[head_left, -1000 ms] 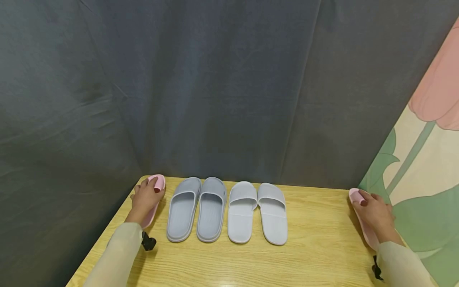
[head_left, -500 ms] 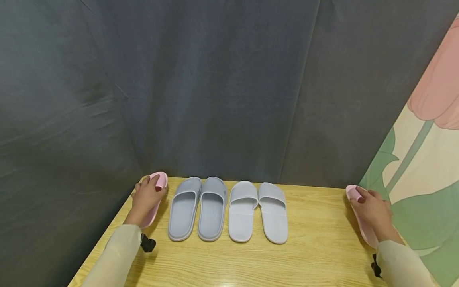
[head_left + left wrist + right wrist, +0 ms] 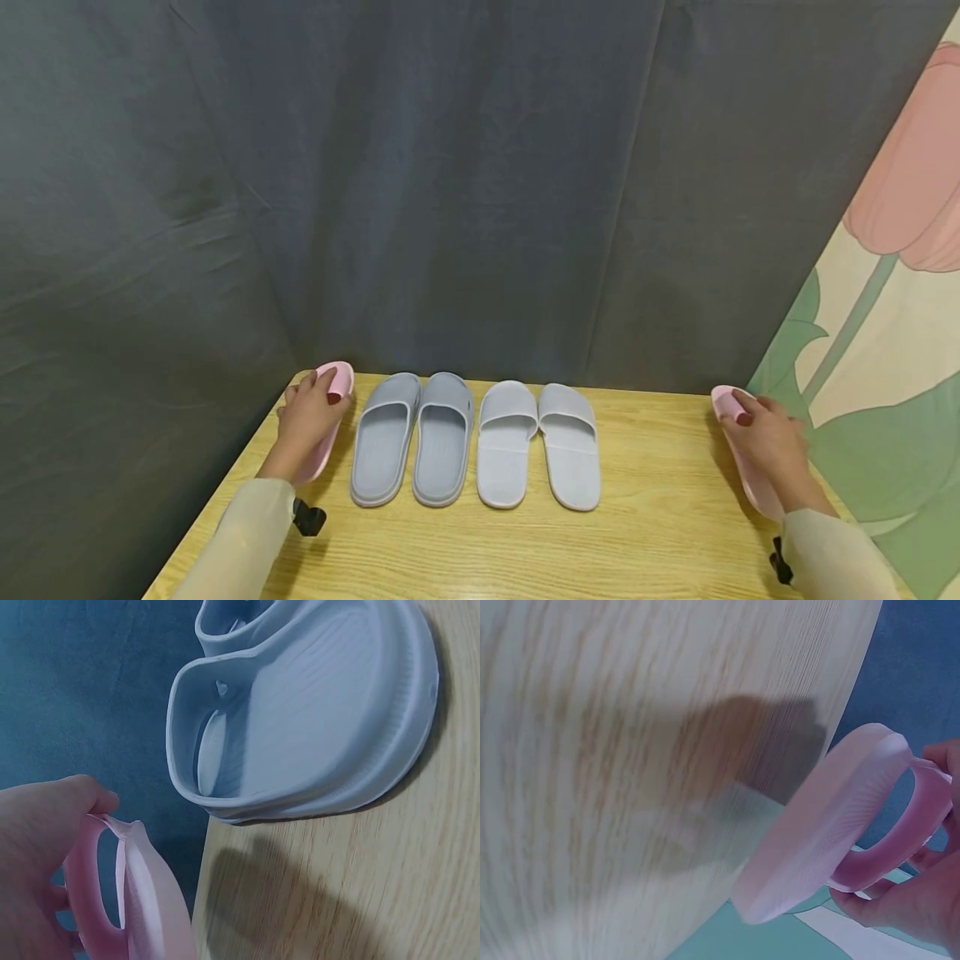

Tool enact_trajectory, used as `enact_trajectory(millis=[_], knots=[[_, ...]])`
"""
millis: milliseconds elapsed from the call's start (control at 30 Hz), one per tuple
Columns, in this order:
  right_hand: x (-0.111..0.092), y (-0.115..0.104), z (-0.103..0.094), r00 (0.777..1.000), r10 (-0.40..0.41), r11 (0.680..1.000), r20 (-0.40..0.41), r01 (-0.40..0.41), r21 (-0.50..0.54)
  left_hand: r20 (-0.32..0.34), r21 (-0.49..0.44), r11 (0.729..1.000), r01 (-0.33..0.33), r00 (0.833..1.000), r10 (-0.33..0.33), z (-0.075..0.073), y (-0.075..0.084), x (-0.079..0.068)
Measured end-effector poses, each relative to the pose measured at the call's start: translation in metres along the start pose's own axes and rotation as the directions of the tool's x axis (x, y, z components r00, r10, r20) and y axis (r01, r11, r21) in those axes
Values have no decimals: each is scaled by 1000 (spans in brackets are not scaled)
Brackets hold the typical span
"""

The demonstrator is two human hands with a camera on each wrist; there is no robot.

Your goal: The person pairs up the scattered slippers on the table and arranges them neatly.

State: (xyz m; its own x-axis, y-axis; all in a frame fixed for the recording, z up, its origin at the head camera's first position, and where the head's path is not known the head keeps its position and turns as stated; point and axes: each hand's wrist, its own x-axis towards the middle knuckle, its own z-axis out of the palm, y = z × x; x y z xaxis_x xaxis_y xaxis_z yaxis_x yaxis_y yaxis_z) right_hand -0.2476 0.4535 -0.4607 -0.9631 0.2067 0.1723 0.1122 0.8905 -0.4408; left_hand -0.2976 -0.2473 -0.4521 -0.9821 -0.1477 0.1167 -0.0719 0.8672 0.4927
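At the table's left end, my left hand [image 3: 306, 418] grips a pink slipper [image 3: 343, 379] by its strap. The left wrist view shows the thumb on the strap of that pink slipper [image 3: 154, 900], which is tipped on its side. Over at the right end, my right hand [image 3: 774, 443] holds the other pink slipper [image 3: 752, 483], fingers round the strap. Its sole [image 3: 817, 825] faces the table in the right wrist view, with a shadow apart from it. Between the hands lie a grey-blue pair, left slipper [image 3: 378, 458] and right slipper [image 3: 439, 458], and a pale grey pair, left slipper [image 3: 502, 471] and right slipper [image 3: 572, 471].
The wood-grain table [image 3: 480, 558] ends at a dark curtain [image 3: 465, 208] behind and on the left. A flower-patterned panel [image 3: 885, 417] borders its right side. The grey-blue slippers stand close beside the left pink one.
The right pink slipper has shifted a little to the left with my right hand. My left hand and its slipper have moved slightly rightward. Both grey pairs stay put.
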Motion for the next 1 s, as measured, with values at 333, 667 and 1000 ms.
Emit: enact_trajectory(millis=[333, 667, 1000], knots=[[-1, -6, 4, 999, -17, 1000, -29, 17, 8, 1, 14, 1000, -15, 1000, 15, -3, 4, -8], [-4, -14, 6, 999, 7, 1000, -34, -7, -1, -22, 14, 999, -39, 999, 40, 0, 10, -11], [-12, -23, 6, 999, 9, 1000, -41, -8, 29, -36, -1, 999, -54, 998, 54, -1, 16, -15]])
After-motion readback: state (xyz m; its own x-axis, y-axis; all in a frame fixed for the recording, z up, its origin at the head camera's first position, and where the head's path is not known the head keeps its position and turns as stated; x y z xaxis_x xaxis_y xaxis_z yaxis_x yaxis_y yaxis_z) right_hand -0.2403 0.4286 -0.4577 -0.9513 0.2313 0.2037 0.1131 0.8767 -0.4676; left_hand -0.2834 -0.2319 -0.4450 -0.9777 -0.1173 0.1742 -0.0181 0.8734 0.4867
